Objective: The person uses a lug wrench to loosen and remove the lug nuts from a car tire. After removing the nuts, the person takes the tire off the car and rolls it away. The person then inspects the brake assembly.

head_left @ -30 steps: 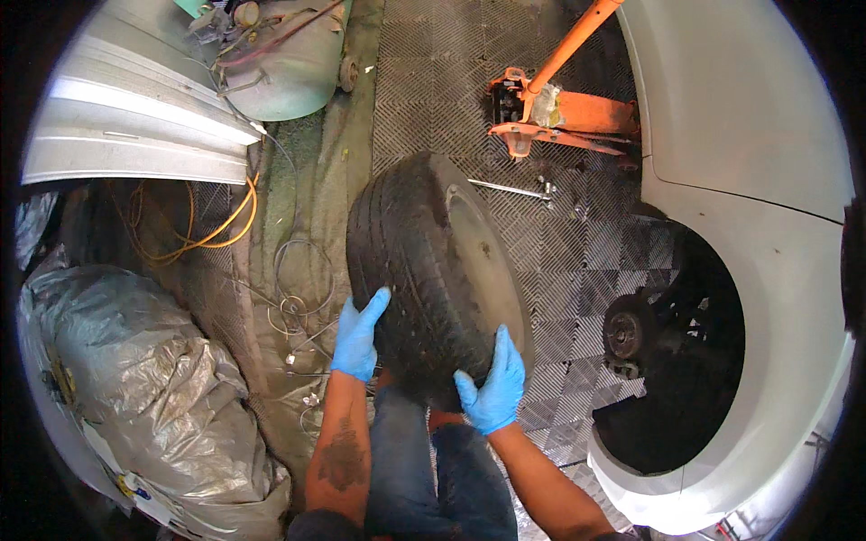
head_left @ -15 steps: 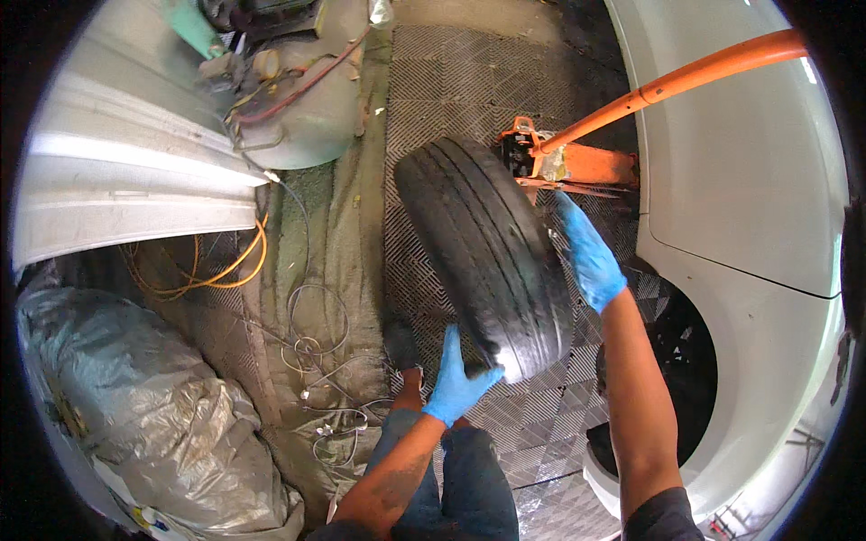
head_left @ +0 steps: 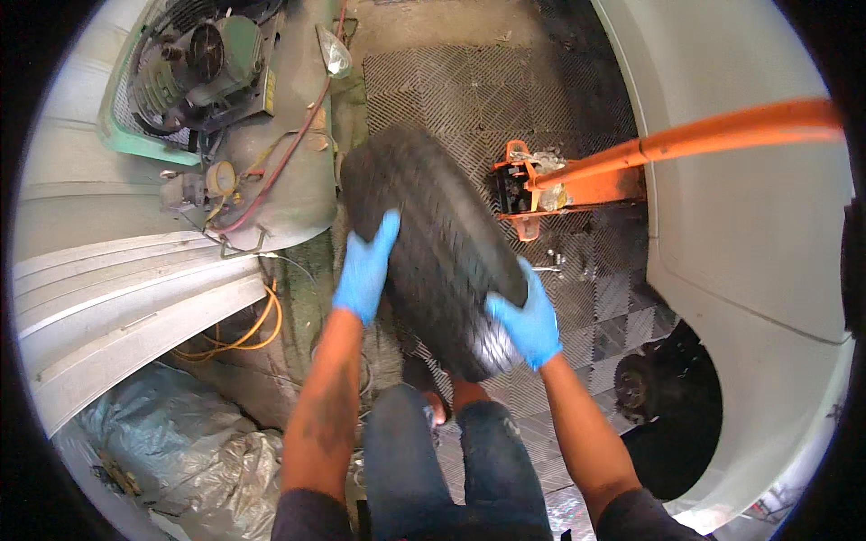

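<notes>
A black tire [head_left: 428,243] stands tilted in front of my legs, its worn tread facing up and slightly smeared by motion. My left hand [head_left: 365,270], in a blue glove, grips its left side with the thumb across the tread. On the near right edge my right hand [head_left: 526,317], gloved alike, holds the tire between thumb and fingers. Some of the fingers are hidden behind the sidewalls. Past the tire's right side sits an orange floor jack [head_left: 532,185] with its long handle [head_left: 704,135] slanting up over the white car body.
To the right is the white car [head_left: 749,234] with an open wheel well and its bare hub [head_left: 636,388]. A metal tool [head_left: 548,267] lies on the tiled floor [head_left: 577,316]. An air compressor [head_left: 216,63], orange hose [head_left: 257,334] and plastic sheeting [head_left: 180,433] line the left.
My left hand has gone up to the tire's left side, and my right hand has come down to its near right edge. The tire has shifted left; the view has shifted too.
</notes>
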`<state>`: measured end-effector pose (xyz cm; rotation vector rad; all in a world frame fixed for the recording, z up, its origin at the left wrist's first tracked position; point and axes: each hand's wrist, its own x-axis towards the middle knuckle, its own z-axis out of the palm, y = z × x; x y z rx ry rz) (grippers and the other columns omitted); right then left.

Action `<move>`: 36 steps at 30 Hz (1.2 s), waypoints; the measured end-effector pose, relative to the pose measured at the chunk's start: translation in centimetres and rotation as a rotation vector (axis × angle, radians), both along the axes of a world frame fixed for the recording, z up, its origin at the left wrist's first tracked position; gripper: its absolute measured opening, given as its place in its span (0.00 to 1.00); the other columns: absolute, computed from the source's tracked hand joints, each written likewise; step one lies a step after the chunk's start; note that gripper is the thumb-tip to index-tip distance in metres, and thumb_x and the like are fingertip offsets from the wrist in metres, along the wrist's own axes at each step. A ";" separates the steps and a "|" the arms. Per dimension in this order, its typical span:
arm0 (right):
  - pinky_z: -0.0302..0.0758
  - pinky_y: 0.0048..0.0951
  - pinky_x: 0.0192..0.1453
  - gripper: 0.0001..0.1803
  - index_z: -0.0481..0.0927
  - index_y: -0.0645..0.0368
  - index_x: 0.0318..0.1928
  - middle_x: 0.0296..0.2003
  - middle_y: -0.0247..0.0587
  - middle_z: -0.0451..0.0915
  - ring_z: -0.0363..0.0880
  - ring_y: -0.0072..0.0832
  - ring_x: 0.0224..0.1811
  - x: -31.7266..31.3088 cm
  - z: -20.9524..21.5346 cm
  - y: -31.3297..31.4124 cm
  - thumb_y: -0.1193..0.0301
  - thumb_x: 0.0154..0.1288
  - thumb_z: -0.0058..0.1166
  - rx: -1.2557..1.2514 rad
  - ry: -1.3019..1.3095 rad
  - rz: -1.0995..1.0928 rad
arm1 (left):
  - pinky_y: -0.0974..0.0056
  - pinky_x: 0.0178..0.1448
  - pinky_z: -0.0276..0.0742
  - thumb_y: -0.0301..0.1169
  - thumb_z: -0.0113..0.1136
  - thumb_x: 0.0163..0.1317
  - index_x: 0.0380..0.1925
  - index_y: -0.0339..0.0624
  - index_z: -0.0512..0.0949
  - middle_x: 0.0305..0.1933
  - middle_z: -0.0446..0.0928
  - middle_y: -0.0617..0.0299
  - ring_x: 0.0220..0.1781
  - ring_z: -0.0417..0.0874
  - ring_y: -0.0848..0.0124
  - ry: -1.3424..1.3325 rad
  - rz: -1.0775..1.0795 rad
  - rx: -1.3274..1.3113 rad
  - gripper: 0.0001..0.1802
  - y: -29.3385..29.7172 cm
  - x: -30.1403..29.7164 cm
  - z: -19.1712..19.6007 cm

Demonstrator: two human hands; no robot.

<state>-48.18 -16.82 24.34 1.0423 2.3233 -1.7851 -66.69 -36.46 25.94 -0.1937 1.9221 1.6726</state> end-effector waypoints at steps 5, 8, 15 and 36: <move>0.70 0.33 0.61 0.40 0.73 0.70 0.59 0.54 0.54 0.79 0.79 0.38 0.55 -15.2 2.7 4.8 0.46 0.60 0.60 -0.144 -0.164 -0.079 | 0.57 0.77 0.48 0.62 0.55 0.62 0.71 0.25 0.48 0.75 0.52 0.41 0.77 0.53 0.57 0.107 -0.020 -0.047 0.56 4.5 -9.8 -1.5; 0.66 0.37 0.67 0.55 0.68 0.78 0.61 0.59 0.68 0.72 0.72 0.48 0.64 -23.6 3.0 6.9 0.34 0.56 0.55 0.000 -0.338 -0.141 | 0.56 0.78 0.48 0.53 0.58 0.64 0.72 0.28 0.46 0.75 0.53 0.40 0.77 0.53 0.54 0.189 -0.002 0.010 0.51 5.4 -7.6 0.7; 0.51 0.36 0.76 0.55 0.45 0.73 0.72 0.71 0.68 0.52 0.52 0.48 0.76 -31.8 2.6 8.3 0.39 0.65 0.48 -0.057 -0.165 0.018 | 0.58 0.71 0.61 0.39 0.61 0.64 0.68 0.26 0.57 0.68 0.65 0.43 0.67 0.68 0.57 0.330 0.152 -0.274 0.40 4.7 -11.8 -2.1; 0.53 0.35 0.75 0.41 0.57 0.70 0.70 0.67 0.61 0.63 0.59 0.46 0.72 -46.3 0.8 17.6 0.49 0.71 0.48 0.108 0.092 -0.449 | 0.56 0.78 0.44 0.55 0.59 0.63 0.72 0.27 0.37 0.76 0.46 0.39 0.77 0.50 0.53 0.230 -0.225 -0.141 0.57 17.7 -31.4 -2.5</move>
